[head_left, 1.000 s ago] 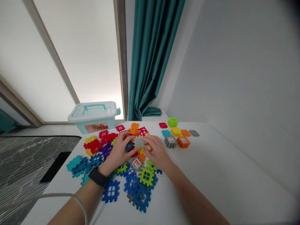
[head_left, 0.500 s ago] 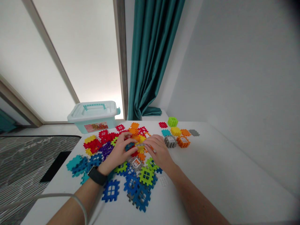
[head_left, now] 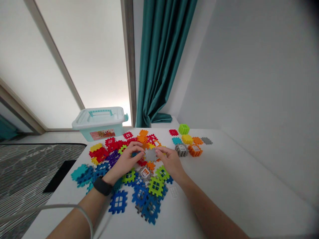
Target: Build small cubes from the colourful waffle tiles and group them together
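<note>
- Just beyond the windowed grey block (head_left: 145,173), over the heap, I have a plain grey plate (head_left: 151,155) between the two hands, its flat face toward my view.
- Right hand (head_left: 171,162), beyond that block and to its right: thumb and forefinger are pinched together on the plate's right edge.
- Left hand (head_left: 127,158), beyond the block and to its left: the fingertips are close together at the plate's left edge. I cannot tell whether they clamp it or merely steady it.
- Around the block, loose pieces lie on the white bench (head_left: 224,186): a lime window piece (head_left: 156,187) to its right and nearer me, a blue window piece (head_left: 118,201) nearer and to its left.
- Well right of the block and beyond it sit a grey cube (head_left: 181,150) and an orange cube (head_left: 195,150), just beside each other.
- Step, as I judge it: holding and squaring up one plate; I see nothing joined to it.
- Next move, in my judgement: it calls for a sure pinch on both edges, with the teeth kept clear of my fingertips, so the plate can be lined up without dropping into the heap.
</note>
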A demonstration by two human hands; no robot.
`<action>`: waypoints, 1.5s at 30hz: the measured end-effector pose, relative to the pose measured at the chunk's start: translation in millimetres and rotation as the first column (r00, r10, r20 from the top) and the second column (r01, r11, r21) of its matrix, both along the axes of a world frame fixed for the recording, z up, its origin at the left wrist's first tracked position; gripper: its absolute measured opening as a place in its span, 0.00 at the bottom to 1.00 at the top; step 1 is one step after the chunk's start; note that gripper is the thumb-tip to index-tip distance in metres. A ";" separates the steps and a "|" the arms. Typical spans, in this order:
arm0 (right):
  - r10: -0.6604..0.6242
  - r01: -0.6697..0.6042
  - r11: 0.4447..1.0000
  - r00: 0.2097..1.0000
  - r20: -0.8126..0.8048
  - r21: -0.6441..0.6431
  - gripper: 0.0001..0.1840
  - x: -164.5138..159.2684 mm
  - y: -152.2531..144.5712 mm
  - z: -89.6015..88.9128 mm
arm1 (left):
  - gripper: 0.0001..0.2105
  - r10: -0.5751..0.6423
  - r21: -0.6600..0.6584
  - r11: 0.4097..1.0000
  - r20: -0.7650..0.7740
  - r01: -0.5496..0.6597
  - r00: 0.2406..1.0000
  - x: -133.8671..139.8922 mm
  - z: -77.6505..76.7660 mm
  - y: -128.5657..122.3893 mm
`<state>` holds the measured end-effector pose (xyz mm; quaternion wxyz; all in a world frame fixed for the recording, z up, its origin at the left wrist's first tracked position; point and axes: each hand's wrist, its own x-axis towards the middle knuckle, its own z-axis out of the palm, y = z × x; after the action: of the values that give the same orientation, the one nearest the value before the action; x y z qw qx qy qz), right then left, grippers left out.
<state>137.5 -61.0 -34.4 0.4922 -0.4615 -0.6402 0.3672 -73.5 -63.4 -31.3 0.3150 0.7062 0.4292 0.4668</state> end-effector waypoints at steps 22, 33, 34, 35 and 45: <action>-0.093 -0.168 0.781 0.921 0.379 0.601 0.08 3.2 -8.0 3.6 | 0.13 -0.016 0.022 1.000 -0.098 0.018 0.995 0.0 3.6 -4.8; -0.130 -0.179 0.735 0.909 0.395 0.654 0.06 3.2 -8.3 3.3 | 0.09 -0.037 0.047 0.998 -0.180 0.046 0.983 -2.1 6.0 -8.4; -0.119 -0.176 0.757 0.910 0.397 0.630 0.07 3.5 -8.0 3.2 | 0.08 -0.018 0.087 0.996 -0.190 0.035 0.982 -3.2 5.9 -8.1; -0.100 -0.179 0.781 0.910 0.403 0.599 0.09 3.8 -7.7 3.1 | 0.08 0.007 0.133 0.991 -0.205 0.021 0.979 -4.4 5.8 -7.6; 0.015 -0.240 0.850 0.901 0.433 0.470 0.26 6.3 -4.1 0.4 | 0.19 0.198 0.485 0.874 -0.380 0.013 0.904 -10.6 0.0 -2.4</action>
<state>143.8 -65.1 -34.0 0.4239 -0.3364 -0.8337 0.1102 -84.1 -65.7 -31.3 0.0092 0.8230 0.3924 0.4107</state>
